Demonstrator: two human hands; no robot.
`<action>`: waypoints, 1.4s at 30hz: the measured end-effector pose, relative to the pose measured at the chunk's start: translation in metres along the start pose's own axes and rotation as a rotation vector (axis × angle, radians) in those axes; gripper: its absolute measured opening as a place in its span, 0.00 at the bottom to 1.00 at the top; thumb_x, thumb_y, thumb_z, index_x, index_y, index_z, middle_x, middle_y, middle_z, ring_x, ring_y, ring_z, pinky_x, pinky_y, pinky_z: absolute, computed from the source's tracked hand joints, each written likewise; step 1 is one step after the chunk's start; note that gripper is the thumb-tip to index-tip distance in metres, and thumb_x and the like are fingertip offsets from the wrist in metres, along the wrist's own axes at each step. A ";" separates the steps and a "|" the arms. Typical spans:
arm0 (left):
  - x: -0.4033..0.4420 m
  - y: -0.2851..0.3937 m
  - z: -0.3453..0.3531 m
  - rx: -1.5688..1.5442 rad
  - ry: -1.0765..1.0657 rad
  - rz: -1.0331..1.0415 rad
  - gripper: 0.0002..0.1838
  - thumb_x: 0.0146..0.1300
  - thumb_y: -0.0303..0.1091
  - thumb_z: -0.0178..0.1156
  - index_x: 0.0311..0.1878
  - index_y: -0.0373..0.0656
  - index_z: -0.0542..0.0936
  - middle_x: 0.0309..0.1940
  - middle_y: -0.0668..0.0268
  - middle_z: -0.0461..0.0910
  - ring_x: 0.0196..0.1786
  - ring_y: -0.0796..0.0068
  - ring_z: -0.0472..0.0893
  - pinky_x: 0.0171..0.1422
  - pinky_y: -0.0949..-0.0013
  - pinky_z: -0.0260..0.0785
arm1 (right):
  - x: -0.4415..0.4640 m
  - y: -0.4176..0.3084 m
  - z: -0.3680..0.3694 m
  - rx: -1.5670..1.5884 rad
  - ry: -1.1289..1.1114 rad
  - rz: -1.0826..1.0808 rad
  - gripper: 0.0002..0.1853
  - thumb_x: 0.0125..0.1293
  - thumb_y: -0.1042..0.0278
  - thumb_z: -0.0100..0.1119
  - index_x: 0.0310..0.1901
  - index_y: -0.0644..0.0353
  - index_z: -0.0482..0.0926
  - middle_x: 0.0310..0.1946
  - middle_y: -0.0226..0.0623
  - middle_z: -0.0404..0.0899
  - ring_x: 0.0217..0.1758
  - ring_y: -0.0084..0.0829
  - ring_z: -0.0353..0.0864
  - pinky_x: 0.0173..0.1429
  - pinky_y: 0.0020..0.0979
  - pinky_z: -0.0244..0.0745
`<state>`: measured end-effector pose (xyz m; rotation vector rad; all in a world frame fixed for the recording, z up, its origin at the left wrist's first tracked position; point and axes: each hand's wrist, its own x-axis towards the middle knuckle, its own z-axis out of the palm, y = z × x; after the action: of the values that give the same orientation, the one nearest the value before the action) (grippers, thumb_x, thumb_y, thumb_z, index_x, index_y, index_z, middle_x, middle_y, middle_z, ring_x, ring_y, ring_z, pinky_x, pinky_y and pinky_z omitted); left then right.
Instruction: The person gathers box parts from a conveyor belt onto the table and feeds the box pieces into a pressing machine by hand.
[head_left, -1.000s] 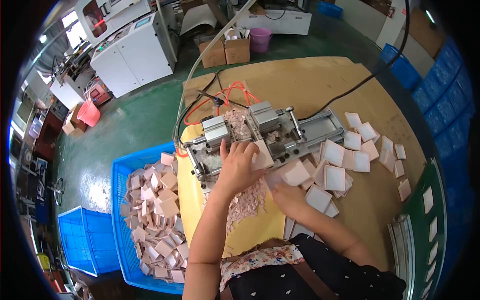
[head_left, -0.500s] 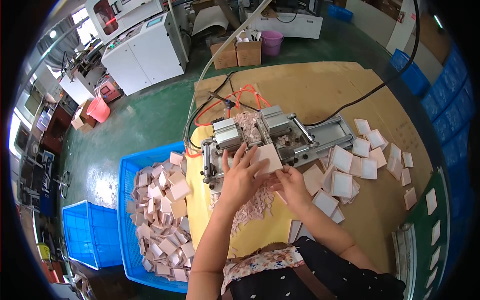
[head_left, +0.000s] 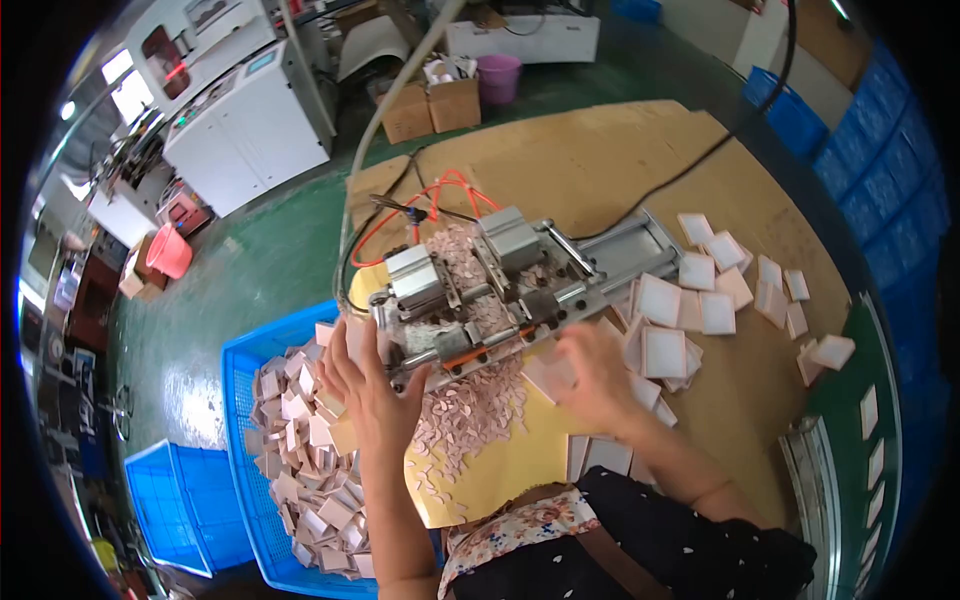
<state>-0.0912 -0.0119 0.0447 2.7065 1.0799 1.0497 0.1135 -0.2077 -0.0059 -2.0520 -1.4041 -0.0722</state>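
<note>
At the left end of the metal clamping machine, my left hand has its fingers spread over the edge of the blue basket. A pale pink surface shows behind those fingers; whether they touch it is unclear. My right hand, blurred by motion, is closed at the edge of a pink square tile, in front of the machine's right half. Between the hands, small pink chips lie heaped on a yellow sheet. No whole tile shows in the machine's front clamp.
Open-faced square tiles lie scattered on the brown board at the right. Orange tubing and a black cable run behind the machine. Many tiles fill the blue basket. A green surface with tiles stands at far right.
My left hand has moved left from the machine's front to the basket side. The tile between my hands has left the machine's front. My right hand has moved lower, beside another tile. The view has shifted.
</note>
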 end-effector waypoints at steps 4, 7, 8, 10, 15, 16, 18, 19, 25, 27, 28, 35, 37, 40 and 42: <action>-0.061 0.033 0.039 -0.496 -0.401 0.173 0.32 0.51 0.33 0.76 0.63 0.49 0.79 0.68 0.52 0.70 0.71 0.46 0.67 0.75 0.44 0.58 | -0.003 0.065 -0.054 -0.286 0.127 0.227 0.26 0.55 0.59 0.75 0.53 0.55 0.76 0.64 0.48 0.71 0.68 0.52 0.68 0.70 0.51 0.62; -0.091 0.079 0.085 -0.476 -0.497 0.239 0.31 0.52 0.40 0.75 0.62 0.52 0.78 0.72 0.47 0.65 0.72 0.42 0.66 0.75 0.45 0.57 | -0.029 0.107 -0.066 -0.315 0.021 0.365 0.34 0.59 0.51 0.74 0.66 0.49 0.75 0.73 0.54 0.64 0.75 0.56 0.63 0.77 0.52 0.57; -0.095 0.085 0.096 -0.484 -0.496 0.238 0.31 0.52 0.40 0.75 0.62 0.52 0.78 0.72 0.47 0.65 0.72 0.42 0.66 0.75 0.45 0.57 | -0.046 0.119 -0.059 -0.248 -0.030 0.370 0.34 0.60 0.50 0.73 0.67 0.48 0.75 0.73 0.54 0.63 0.75 0.55 0.63 0.77 0.52 0.58; -0.096 0.096 0.118 -0.405 -0.474 0.273 0.32 0.52 0.44 0.75 0.62 0.53 0.77 0.75 0.45 0.61 0.72 0.40 0.65 0.74 0.45 0.58 | -0.066 0.115 -0.052 -0.191 -0.063 0.317 0.36 0.60 0.47 0.73 0.68 0.49 0.75 0.73 0.51 0.64 0.74 0.55 0.64 0.75 0.52 0.62; -0.089 0.077 0.103 -0.351 -0.488 0.263 0.27 0.49 0.37 0.72 0.54 0.47 0.76 0.61 0.50 0.71 0.61 0.46 0.71 0.65 0.48 0.62 | -0.074 0.054 -0.022 -0.047 -0.066 0.173 0.34 0.58 0.49 0.73 0.64 0.53 0.77 0.69 0.46 0.69 0.69 0.51 0.68 0.72 0.52 0.63; -0.090 0.070 0.090 -0.336 -0.494 0.265 0.27 0.49 0.37 0.72 0.54 0.47 0.76 0.61 0.50 0.71 0.61 0.46 0.71 0.65 0.48 0.62 | -0.071 0.044 -0.014 0.035 -0.108 0.129 0.33 0.57 0.49 0.73 0.62 0.54 0.77 0.69 0.47 0.67 0.67 0.50 0.69 0.71 0.51 0.62; -0.097 0.053 0.063 -0.333 -0.613 0.248 0.27 0.47 0.33 0.70 0.53 0.46 0.76 0.60 0.50 0.71 0.61 0.47 0.71 0.66 0.48 0.62 | -0.067 0.021 0.003 0.092 -0.138 0.060 0.33 0.57 0.49 0.74 0.62 0.55 0.77 0.70 0.48 0.65 0.66 0.50 0.69 0.71 0.50 0.61; -0.099 0.047 0.053 -0.330 -0.650 0.232 0.27 0.46 0.31 0.69 0.53 0.45 0.75 0.60 0.50 0.71 0.61 0.46 0.71 0.67 0.48 0.62 | -0.062 0.010 0.003 0.119 -0.187 0.067 0.34 0.56 0.50 0.74 0.62 0.56 0.77 0.71 0.50 0.62 0.66 0.51 0.69 0.70 0.51 0.62; -0.076 0.019 0.010 -0.424 -0.638 0.161 0.29 0.47 0.28 0.72 0.55 0.44 0.75 0.63 0.48 0.71 0.65 0.42 0.70 0.69 0.46 0.62 | -0.053 -0.005 -0.032 0.139 -0.240 0.064 0.34 0.55 0.49 0.75 0.61 0.58 0.77 0.71 0.52 0.62 0.67 0.54 0.69 0.69 0.52 0.65; -0.042 0.022 0.003 -0.451 -0.442 0.202 0.31 0.47 0.28 0.73 0.57 0.44 0.75 0.65 0.48 0.70 0.67 0.43 0.70 0.70 0.47 0.62 | -0.056 -0.002 -0.051 0.127 -0.284 0.041 0.33 0.55 0.49 0.75 0.59 0.58 0.77 0.71 0.52 0.63 0.67 0.54 0.69 0.69 0.52 0.65; -0.029 0.026 0.007 -0.466 -0.396 0.221 0.31 0.48 0.29 0.75 0.57 0.44 0.75 0.67 0.49 0.70 0.68 0.44 0.70 0.71 0.48 0.61 | -0.067 0.001 -0.055 0.005 -0.370 -0.048 0.29 0.56 0.53 0.74 0.55 0.59 0.78 0.69 0.51 0.66 0.66 0.53 0.70 0.69 0.50 0.66; 0.022 0.035 0.065 -0.412 -0.432 0.271 0.27 0.51 0.39 0.76 0.56 0.50 0.79 0.70 0.54 0.72 0.77 0.51 0.65 0.83 0.41 0.44 | -0.083 0.007 -0.034 0.013 -0.228 -0.142 0.09 0.60 0.71 0.65 0.41 0.60 0.77 0.56 0.45 0.78 0.62 0.48 0.74 0.62 0.44 0.75; 0.022 0.034 0.066 -0.344 -0.369 0.283 0.27 0.51 0.40 0.76 0.55 0.51 0.80 0.72 0.55 0.72 0.80 0.52 0.62 0.84 0.39 0.40 | -0.078 0.002 -0.043 0.168 -0.142 0.119 0.07 0.68 0.74 0.60 0.46 0.61 0.76 0.52 0.46 0.81 0.51 0.48 0.81 0.56 0.43 0.78; 0.020 0.034 0.071 -0.369 -0.385 0.279 0.26 0.51 0.39 0.76 0.54 0.49 0.79 0.72 0.55 0.72 0.80 0.53 0.61 0.83 0.38 0.38 | -0.064 0.003 -0.045 0.687 0.107 0.327 0.12 0.79 0.72 0.50 0.60 0.62 0.70 0.51 0.45 0.82 0.46 0.34 0.86 0.47 0.32 0.81; 0.024 0.037 0.073 -0.394 -0.381 0.270 0.26 0.51 0.39 0.76 0.53 0.48 0.78 0.71 0.55 0.73 0.79 0.53 0.63 0.83 0.37 0.38 | -0.036 -0.001 -0.046 1.021 0.194 0.410 0.24 0.80 0.74 0.49 0.74 0.60 0.59 0.52 0.40 0.82 0.48 0.28 0.85 0.50 0.29 0.82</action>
<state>-0.0120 -0.0103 0.0128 2.6090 0.4067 0.6391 0.1108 -0.2608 0.0174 -1.3518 -0.6338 0.5029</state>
